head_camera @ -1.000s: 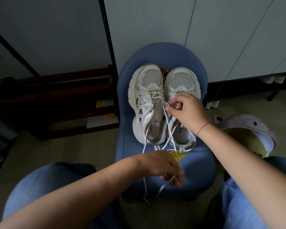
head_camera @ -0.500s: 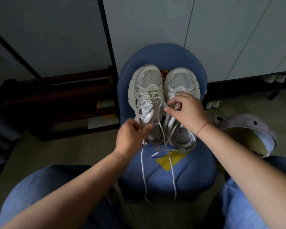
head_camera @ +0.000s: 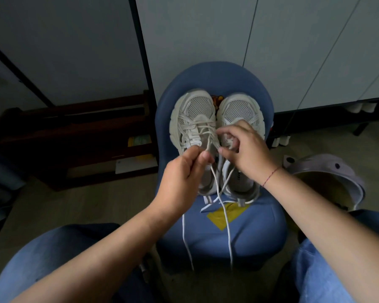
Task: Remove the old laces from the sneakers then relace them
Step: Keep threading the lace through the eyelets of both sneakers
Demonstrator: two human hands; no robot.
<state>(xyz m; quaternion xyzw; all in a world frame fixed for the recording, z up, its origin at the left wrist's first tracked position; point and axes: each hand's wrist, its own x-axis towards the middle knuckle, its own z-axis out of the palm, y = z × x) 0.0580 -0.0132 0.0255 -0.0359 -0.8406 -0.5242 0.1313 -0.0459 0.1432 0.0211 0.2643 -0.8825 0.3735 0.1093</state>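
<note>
A person seated in blue jeans works on 2 white sneakers set side by side, toes pointing away, on the seat of a blue chair (head_camera: 245,243). The left hand (head_camera: 184,173) pinches a strand of white lace (head_camera: 227,226) between thumb and forefinger just above the throat of the left sneaker (head_camera: 193,114). The right hand (head_camera: 247,154) is curled over the throat of the right sneaker (head_camera: 241,110); what it grips, if anything, is hidden under the fingers. 2 loose lace ends trail from between the hands, across the seat and over its front edge.

The job looks to be at an early stage. The left sneaker's lace is undone at the top but still crosses its forward eyelets, and the right sneaker's eyelets are mostly covered, so their state cannot be judged. By this view, the rest of the unthreading on at least 1 sneaker and all of the relacing remain.
</note>
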